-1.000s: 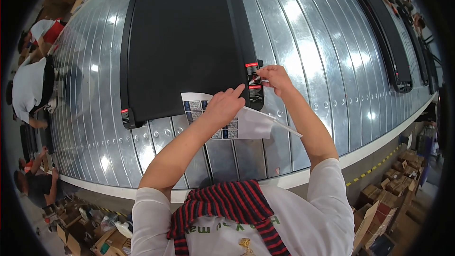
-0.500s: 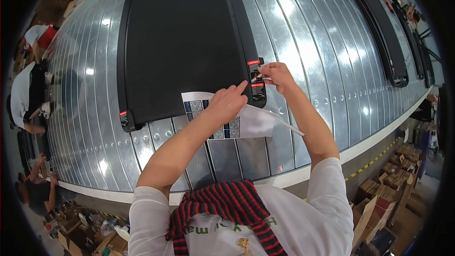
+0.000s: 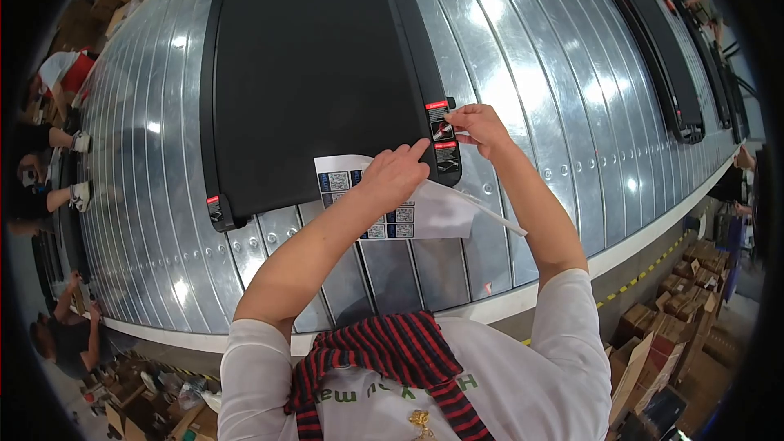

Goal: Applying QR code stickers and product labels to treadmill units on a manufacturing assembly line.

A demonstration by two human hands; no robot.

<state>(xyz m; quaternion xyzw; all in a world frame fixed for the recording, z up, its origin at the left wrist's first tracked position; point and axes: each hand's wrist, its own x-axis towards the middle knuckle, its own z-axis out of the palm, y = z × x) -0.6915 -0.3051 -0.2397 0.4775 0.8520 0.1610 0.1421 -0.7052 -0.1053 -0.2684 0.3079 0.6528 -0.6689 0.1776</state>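
A black treadmill deck [image 3: 302, 73] lies on the metal table. On the near end of its right side rail are red-topped black warning labels [image 3: 441, 129]. My left hand [image 3: 396, 175] is over the deck's near edge, index finger stretched to the labels' left edge. Its other fingers are bent over a white sheet of printed labels [image 3: 441, 212], which sticks out past the deck, one edge curled; the thumb is hidden. My right hand [image 3: 480, 126] pinches at the right edge of the warning label, outside the rail.
The slatted metal table [image 3: 523, 114] has a pale front edge [image 3: 490, 309]. Another black deck [image 3: 645, 41] lies at the far right. People work along the left side, one a person in red and white [image 3: 65, 73]. Cardboard boxes [image 3: 653, 318] stand on the floor at lower right.
My hands keep nearly the same place at the label. The deck has shifted very slightly in view. At the left, the co-workers have changed posture.
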